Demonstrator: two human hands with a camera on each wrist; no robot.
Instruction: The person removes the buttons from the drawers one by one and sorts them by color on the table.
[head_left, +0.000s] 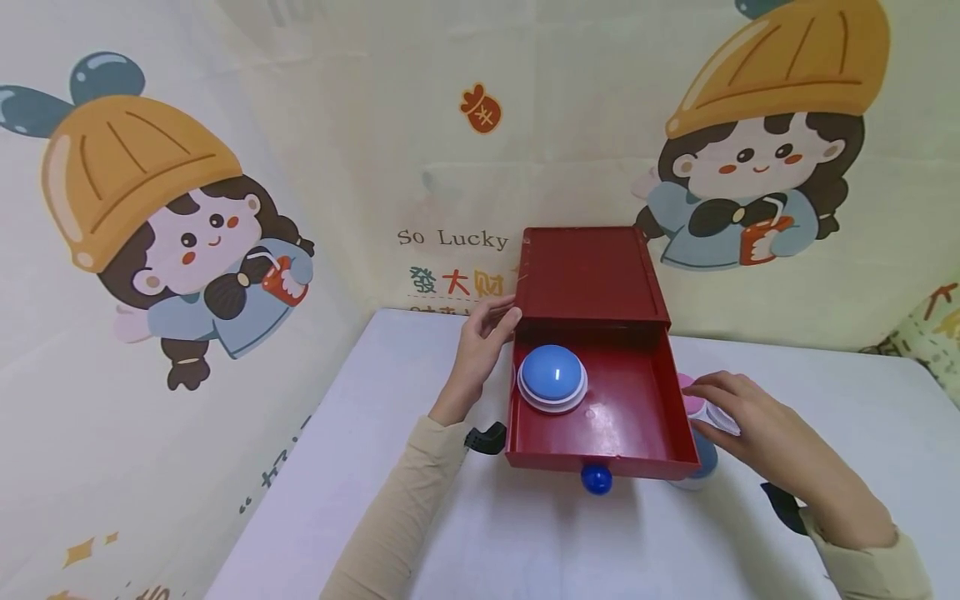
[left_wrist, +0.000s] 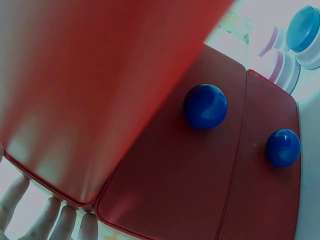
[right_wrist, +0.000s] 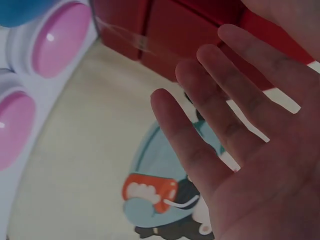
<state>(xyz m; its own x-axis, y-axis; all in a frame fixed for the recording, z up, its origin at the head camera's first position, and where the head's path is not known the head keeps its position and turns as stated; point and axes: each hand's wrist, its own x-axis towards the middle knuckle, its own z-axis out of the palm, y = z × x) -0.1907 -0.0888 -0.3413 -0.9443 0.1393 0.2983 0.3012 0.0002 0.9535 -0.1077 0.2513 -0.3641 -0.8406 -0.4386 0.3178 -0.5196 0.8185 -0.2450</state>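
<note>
A red drawer box (head_left: 592, 273) stands on the table with its top drawer (head_left: 630, 400) pulled out. Inside, at the drawer's left, sits a blue push button (head_left: 553, 372) on a white base. My left hand (head_left: 478, 354) rests against the box's left side, its fingers (left_wrist: 64, 220) along the box's edge in the left wrist view. Fingers spread and nothing held, my right hand (head_left: 768, 433) is by the drawer's right side. Under and beside it are a pink push button (head_left: 692, 402) and another blue push button (head_left: 703, 460), partly hidden by drawer and hand.
A round blue knob (head_left: 597, 479) is on the drawer front. Two lower fronts carry blue knobs, an upper knob (left_wrist: 205, 106) and a lower knob (left_wrist: 283, 148). Two pink buttons show in the right wrist view, one pink button (right_wrist: 62, 40) above the other. A printed cloth (head_left: 420, 150) hangs behind the table.
</note>
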